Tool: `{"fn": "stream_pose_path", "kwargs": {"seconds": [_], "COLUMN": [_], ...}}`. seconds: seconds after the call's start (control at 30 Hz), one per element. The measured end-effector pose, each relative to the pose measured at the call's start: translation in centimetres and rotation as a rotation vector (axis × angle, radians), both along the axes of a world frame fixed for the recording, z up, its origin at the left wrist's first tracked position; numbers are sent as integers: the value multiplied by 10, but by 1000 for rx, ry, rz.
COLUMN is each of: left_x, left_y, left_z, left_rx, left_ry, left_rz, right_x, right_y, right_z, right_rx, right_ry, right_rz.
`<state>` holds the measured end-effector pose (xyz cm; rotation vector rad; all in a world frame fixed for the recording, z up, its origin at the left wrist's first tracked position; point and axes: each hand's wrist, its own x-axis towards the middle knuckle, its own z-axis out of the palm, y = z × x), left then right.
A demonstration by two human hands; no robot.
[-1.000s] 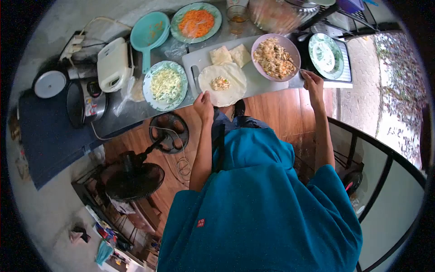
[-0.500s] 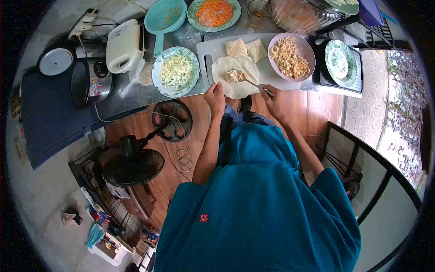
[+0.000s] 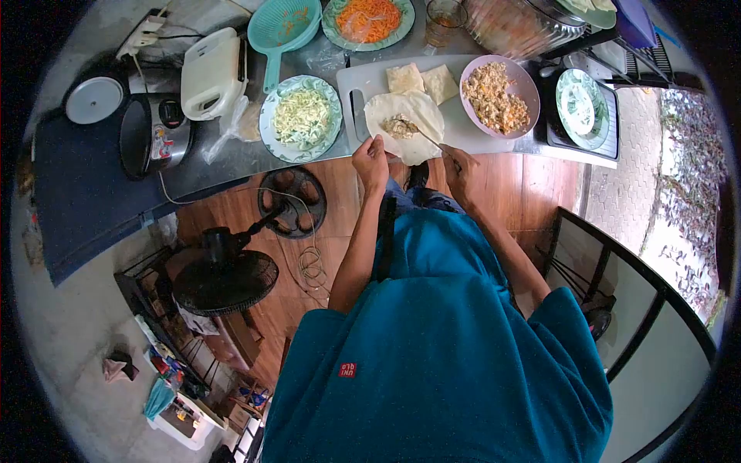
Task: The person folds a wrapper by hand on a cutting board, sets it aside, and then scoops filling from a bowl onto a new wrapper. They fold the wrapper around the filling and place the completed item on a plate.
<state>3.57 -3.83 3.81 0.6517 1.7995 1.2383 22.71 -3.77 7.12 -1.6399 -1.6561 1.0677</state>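
Two bare hands are at the near edge of the work. The left hand [image 3: 372, 162] is nearly closed, thumb and fingertips pinched on the near left edge of a thin round wrapper [image 3: 424, 123]. The right hand [image 3: 461, 174] is curled round the handle of a spoon [image 3: 428, 139]; just how each finger sits there, I cannot tell. The spoon's tip is in a small mound of filling [image 3: 398, 126] left of the wrapper's middle. The wrapper lies flat and open on a pale cutting board [image 3: 358, 77], its near edge reaching past the board's edge. As far as I can judge, this piece is at the filling stage: the mound is on, but no side is folded over. Just beyond it, two folded parcels [image 3: 404, 78] [image 3: 439, 83] look finished, side by side on the board. To the right, the pink bowl [image 3: 465, 99] holds plenty more mix, so filling remains to be used; how many wrappers are left I cannot tell. Further out are a plate of shredded pale-green vegetable [image 3: 301, 119] on the left, a plate of shredded orange vegetable [image 3: 332, 32] behind, a green colander [image 3: 266, 38], a drinking glass [image 3: 442, 37] and a white appliance [image 3: 207, 77].
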Motion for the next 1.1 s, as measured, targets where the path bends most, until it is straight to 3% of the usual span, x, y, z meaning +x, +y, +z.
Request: {"fn": "stream_pose_path", "kwargs": {"seconds": [0.07,0.23,0.7,0.77,0.87,0.93,0.97,1.03,1.1], "left_x": [-2,-4,-1,-6,-6,-4,-4,-3,0], "left_y": [-1,-1,-3,-5,-4,-2,-1,1,5], "left_z": [-10,-28,-17,-35,-42,-41,-41,-28,-7], "left_rx": [5,70,13,22,27,24,23,20,15], "left_ry": [1,-31,81,48,58,97,105,109,228], "left_rz": [-4,31,46,33,38,51,56,62,-39], "right_x": [0,1,3,4,3,6,10,24,43], "right_y": [0,-2,-2,-2,-3,3,3,3,14], "right_z": [5,-14,-1,3,14,31,27,18,36], "right_rx": [-60,137,54,31,-26,-264,-264,-9,-143], "right_ry": [-23,-57,-44,-51,25,-43,-45,183,96], "right_rz": [0,43,43,48,-32,-88,-88,-220,-337]}}
